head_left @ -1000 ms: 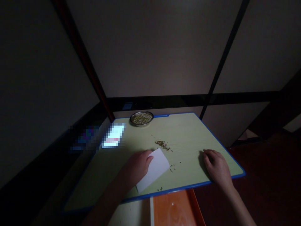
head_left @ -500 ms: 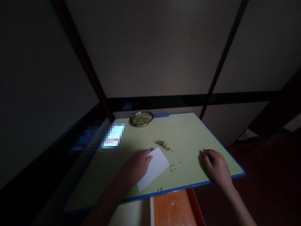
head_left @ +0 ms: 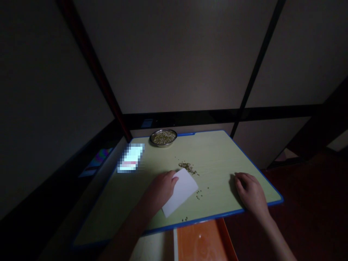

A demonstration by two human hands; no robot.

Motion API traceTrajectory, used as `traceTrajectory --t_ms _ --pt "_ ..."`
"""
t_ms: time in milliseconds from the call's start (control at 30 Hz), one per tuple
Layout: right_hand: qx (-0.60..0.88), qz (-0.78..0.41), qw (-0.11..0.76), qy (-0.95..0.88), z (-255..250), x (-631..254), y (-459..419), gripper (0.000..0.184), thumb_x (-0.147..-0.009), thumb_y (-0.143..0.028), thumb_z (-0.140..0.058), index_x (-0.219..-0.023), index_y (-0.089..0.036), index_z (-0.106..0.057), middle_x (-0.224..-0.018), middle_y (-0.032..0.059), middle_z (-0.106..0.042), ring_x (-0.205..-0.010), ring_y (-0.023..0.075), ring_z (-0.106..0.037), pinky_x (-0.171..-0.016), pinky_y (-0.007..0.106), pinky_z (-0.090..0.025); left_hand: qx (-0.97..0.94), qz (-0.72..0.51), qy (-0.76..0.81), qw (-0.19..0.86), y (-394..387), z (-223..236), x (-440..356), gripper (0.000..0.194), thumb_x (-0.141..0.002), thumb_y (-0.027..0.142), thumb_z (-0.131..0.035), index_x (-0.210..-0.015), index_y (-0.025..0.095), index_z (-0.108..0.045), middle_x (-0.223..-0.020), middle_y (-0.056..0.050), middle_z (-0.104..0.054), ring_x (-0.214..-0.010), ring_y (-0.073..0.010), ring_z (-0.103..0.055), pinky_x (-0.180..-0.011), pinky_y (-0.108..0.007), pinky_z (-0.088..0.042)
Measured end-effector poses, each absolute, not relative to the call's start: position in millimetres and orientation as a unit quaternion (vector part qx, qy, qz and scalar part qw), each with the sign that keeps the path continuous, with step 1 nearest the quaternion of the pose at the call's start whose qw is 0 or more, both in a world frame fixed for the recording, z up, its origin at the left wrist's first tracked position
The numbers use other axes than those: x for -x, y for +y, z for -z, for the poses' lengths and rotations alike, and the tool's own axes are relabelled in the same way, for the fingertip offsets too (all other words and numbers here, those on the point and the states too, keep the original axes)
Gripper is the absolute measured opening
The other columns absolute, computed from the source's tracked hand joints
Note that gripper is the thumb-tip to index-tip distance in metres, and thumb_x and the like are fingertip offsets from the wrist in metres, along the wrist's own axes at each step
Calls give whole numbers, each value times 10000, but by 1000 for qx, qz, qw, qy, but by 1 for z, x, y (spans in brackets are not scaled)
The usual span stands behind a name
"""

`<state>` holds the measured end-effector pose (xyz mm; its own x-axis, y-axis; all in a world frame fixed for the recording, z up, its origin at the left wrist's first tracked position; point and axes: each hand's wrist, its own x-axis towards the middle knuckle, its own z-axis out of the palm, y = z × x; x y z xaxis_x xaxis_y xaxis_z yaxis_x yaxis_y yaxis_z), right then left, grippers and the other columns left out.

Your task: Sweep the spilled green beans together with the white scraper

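A white piece of card or stiff paper (head_left: 181,192) is pinched in my left hand (head_left: 162,188), thumb on top, low over the table. Just beyond its upper edge lies a small pile of greenish beans (head_left: 187,167). A few loose beans (head_left: 199,194) are scattered to the right of the card, and several more lie by the front edge. My right hand (head_left: 250,192) rests at the table's right side with its fingers curled in. Whether anything is inside those fingers is hidden.
The pale green table (head_left: 214,148) has a blue rim. At its back edge stands a round metal dish (head_left: 163,138) of mixed green and white beans. A lit, blurred screen (head_left: 131,158) lies on the left. An orange drawer (head_left: 202,241) juts out below the front edge.
My left hand and the card have shifted slightly right and away from me, so the card's far edge sits closer to the bean pile. My right hand stays put.
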<state>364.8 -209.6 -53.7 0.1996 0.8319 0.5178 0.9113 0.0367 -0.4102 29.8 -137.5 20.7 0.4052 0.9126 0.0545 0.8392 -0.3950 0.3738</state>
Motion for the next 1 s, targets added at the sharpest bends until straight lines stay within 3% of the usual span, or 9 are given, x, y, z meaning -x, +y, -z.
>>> traceTrajectory --t_ms 667,1000 --pt "700 56 349 -621 55 -364 -209 280 -874 -372 -480 -950 -185 -673 -968 101 -690 -913 248 -603 -844 380 -451 -808 -119 561 134 -149 -14 -52 244 -945 303 -403 -971 171 -606 -950 -106 -703 -873 -201 -653 -701 -268 -405" --pt "695 51 352 -625 55 -364 -209 293 -888 -380 -472 -958 -176 -670 -955 110 -688 -904 247 -602 -841 379 -449 -839 -81 525 116 -131 -22 -73 271 -939 322 -398 -1037 175 -603 -975 -105 -703 -882 -206 -658 -711 -275 -426"
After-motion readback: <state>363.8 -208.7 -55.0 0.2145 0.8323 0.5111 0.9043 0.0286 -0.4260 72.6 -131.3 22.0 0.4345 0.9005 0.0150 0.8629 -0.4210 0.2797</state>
